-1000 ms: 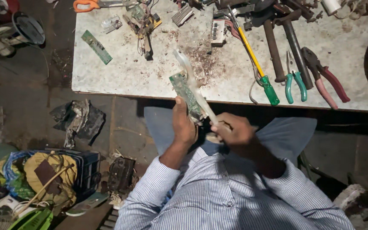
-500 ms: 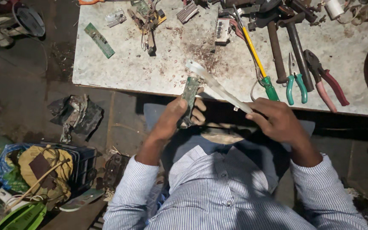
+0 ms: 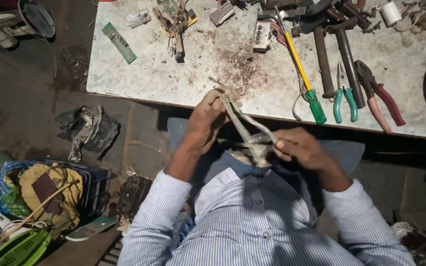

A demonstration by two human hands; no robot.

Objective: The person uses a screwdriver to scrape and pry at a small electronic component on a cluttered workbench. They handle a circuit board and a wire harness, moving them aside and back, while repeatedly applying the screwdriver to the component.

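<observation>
With my left hand point(image 3: 208, 120) and right hand point(image 3: 299, 148) I pinch opposite ends of a pale strip point(image 3: 242, 123) over my lap, pulling it apart; the next move calls for a firmer grip.

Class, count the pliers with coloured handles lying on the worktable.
2: green-handled pliers beside the screwdriver, and red-handled pliers just right of them. Others may hide among the dark tools behind.
</observation>
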